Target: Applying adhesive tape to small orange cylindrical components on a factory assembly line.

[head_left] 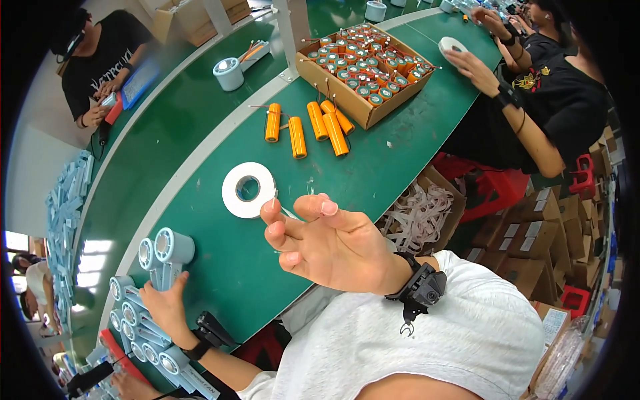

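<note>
My left hand [167,303] is wrapped round the handle of a light blue handheld fan [175,248]. Close beside that fan's round head is another light blue fan head [146,254]. Up in front of me, my right hand [333,243] has its palm showing and its fingers apart, holding nothing I can make out. A small whitish strip [275,194] shows at one of its fingertips; whether it sticks there is unclear. Just past those fingers a roll of white tape [230,193] lies flat on the green table [227,257].
Several fans [133,313] lie around my left hand. Farther along are loose orange battery packs [297,137] with wires and a cardboard box [340,93] full of them. A box of white strips [427,213] stands below the table edge. Co-workers sit at right and across.
</note>
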The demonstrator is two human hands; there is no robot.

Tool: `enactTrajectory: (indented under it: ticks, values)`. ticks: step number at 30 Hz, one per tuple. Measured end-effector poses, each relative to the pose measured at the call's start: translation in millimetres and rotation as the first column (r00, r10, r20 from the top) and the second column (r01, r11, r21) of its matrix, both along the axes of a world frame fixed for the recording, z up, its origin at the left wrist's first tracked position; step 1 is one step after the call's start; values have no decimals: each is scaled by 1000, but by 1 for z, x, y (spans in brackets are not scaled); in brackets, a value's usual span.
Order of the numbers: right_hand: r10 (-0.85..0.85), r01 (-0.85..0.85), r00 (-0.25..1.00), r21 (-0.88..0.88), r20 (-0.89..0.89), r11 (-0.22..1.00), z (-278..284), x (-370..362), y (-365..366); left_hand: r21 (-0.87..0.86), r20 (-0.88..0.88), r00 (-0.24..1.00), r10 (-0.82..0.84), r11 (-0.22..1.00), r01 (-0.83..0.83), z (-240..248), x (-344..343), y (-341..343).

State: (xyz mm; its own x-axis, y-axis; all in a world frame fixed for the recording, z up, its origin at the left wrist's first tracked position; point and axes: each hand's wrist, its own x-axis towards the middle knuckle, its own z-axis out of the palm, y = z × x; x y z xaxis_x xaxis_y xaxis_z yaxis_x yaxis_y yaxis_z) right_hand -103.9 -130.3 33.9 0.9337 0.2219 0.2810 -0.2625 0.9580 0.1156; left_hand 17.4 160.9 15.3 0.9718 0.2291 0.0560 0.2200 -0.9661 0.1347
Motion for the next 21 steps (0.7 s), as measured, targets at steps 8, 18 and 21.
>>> enactTrajectory:
  ticks: [8, 18, 21]
  values:
    - [167, -170, 984, 42, 69, 985, -21, -17, 19, -397, 569, 659, -493, 537, 744, 43, -69, -97]
    - [206, -203, 978, 60, -43, 977, -22, -36, 31, -847, 480, 638, -602, -128, 516, 42, -109, -151]
    - [172, -170, 984, 58, -41, 984, -23, -39, 34, -839, 493, 683, -540, -86, 538, 43, -114, -153]
